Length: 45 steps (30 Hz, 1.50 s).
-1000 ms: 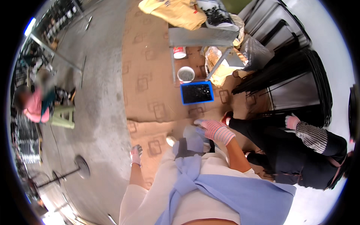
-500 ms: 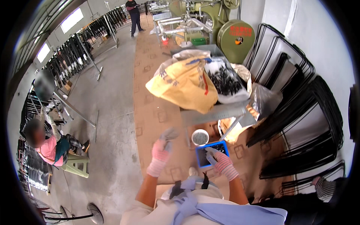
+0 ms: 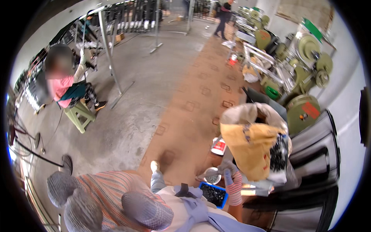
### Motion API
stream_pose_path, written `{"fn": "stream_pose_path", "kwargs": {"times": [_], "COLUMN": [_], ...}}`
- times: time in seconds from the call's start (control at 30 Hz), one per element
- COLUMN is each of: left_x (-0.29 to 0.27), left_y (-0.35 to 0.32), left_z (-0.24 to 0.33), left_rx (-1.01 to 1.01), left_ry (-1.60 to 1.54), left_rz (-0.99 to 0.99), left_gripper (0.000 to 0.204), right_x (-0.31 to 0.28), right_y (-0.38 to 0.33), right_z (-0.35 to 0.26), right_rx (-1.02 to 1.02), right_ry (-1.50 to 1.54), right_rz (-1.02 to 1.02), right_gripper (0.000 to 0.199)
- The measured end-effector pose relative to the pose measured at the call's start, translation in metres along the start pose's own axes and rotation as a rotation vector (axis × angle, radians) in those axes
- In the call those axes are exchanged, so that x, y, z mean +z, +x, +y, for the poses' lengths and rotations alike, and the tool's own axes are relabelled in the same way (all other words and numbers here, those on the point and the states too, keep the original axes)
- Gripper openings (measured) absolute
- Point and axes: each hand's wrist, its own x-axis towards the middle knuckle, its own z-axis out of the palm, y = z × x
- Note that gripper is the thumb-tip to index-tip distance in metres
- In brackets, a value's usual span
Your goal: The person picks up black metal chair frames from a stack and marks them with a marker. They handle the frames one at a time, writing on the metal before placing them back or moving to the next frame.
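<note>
Lengthwise, the tray [image 3: 225,198] slants down rightward; the left hand [image 3: 116,193], cut off below, splays thumb from fingers; the blurred right hand's [image 3: 231,177] grip I cannot tell.

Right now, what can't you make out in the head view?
Head view:
- Right hand: blurred; can't tell if it grips anything.
- Left hand: partly cut off by the lower edge; it hides the floor behind it.
- Blue tray: dark contents too small to identify.
- Yellow sack: its front wall hides the bottom inside.
</note>
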Motion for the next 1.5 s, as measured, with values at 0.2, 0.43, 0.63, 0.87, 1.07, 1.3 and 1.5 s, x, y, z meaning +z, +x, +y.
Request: {"fn": "stream_pose_path", "kwargs": {"times": [0.2, 0.43, 0.63, 0.87, 1.07, 1.3, 1.5], "left_x": [-0.032, -0.054, -0.006, 0.117, 0.133, 0.12, 0.134], "left_y": [-0.057, -0.108, -0.176, -0.301, -0.469, -0.527, -0.582], "left_z": [-0.104, -0.241, -0.36, -0.485, -0.539, -0.554, -0.576], "left_rx": [0.004, -0.051, -0.309, -0.753, -1.009, -1.751, -1.537], "left_ry": [0.083, 0.111, 0.111, 0.254, 0.382, 0.277, 0.11], "left_rz": [0.003, 0.011, 0.027, -0.444, -1.334, -2.107, -1.818], "left_gripper": [0.026, 0.026, 0.027, 0.031, 0.029, 0.03, 0.027], "right_x": [0.091, 0.188, 0.217, 0.215, 0.216, 0.207, 0.225], "right_y": [0.114, 0.245, 0.326, 0.453, 0.613, 0.764, 0.812], "right_z": [0.03, 0.056, 0.085, 0.124, 0.122, 0.108, 0.104], "right_rx": [0.015, -0.02, 0.113, 0.217, 0.17, 0.164, 0.094], "right_ry": [-0.286, -0.209, -0.227, -0.028, -0.052, -0.065, -0.088], "right_rz": [-0.177, -0.226, -0.202, -0.18, -0.19, -0.201, -0.286], "right_gripper": [0.029, 0.026, 0.028, 0.029, 0.027, 0.026, 0.026]}}
